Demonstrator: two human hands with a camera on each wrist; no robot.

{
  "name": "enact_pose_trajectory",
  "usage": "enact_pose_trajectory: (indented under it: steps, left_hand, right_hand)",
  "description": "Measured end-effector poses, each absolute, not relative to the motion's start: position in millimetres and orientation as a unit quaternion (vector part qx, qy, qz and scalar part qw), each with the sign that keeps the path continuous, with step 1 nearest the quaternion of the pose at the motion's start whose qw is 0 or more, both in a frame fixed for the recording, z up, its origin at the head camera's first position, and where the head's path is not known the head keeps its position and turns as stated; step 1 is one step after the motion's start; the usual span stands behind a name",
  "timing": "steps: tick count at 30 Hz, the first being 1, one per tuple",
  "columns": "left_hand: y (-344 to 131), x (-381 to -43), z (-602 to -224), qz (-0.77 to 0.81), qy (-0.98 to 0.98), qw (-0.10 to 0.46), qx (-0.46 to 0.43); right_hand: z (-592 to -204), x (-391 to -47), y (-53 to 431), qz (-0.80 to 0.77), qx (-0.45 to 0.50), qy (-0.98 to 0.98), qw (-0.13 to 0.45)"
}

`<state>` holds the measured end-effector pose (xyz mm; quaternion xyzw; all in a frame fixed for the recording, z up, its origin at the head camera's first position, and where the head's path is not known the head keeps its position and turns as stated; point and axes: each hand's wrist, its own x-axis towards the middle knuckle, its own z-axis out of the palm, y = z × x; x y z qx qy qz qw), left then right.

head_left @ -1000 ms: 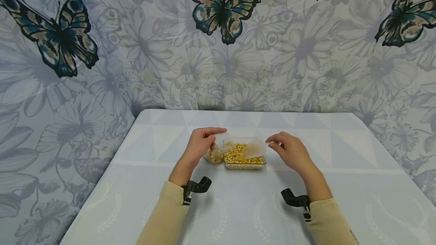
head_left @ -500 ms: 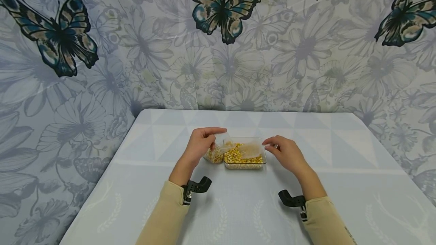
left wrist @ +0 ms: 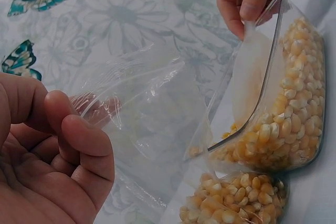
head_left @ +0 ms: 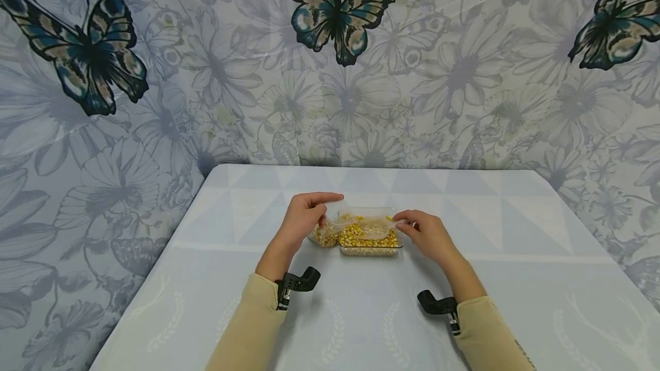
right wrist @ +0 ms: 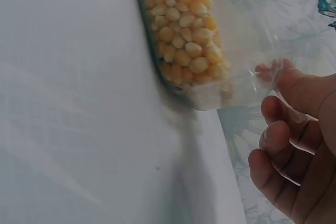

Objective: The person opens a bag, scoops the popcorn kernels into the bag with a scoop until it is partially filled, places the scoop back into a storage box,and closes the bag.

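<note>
My left hand [head_left: 305, 217] pinches the upper edge of a clear plastic bag [left wrist: 152, 108] between thumb and fingers, keeping its mouth raised. Corn kernels [left wrist: 236, 198] fill the bottom of the bag, which rests against the left side of a clear rectangular container [head_left: 371, 252]. That container holds many yellow kernels [head_left: 353, 237]. From the right, my right hand [head_left: 425, 233] pinches the handle of a translucent white scoop [left wrist: 252, 74]. The scoop's bowl lies inside the container, low over the kernels; its far edge is hidden behind the container's wall in the left wrist view.
A pale patterned cloth covers the table [head_left: 361, 325], whose back edge meets a wall [head_left: 464, 102] printed with flowers and butterflies. Black wrist camera mounts [head_left: 437, 303] stick out from both sleeves.
My right hand has moved left and slightly down, and the scoop has tilted lower into the corn in the container. My left hand keeps its grip on the bag, nearly still.
</note>
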<state>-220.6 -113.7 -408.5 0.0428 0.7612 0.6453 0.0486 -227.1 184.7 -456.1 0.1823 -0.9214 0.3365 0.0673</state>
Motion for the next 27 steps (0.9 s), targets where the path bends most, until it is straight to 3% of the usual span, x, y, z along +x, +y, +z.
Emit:
enact_pose_trajectory:
  steps: [10, 27]
  left_hand:
    - [-114, -222, -409, 0.647, 0.760, 0.051, 0.040]
    - [-114, -222, -409, 0.646, 0.761, 0.052, 0.037]
  right_hand:
    - [-461, -227, 180, 0.366, 0.178, -0.911, 0.071]
    - [-470, -232, 185, 0.466, 0.121, -0.876, 0.008]
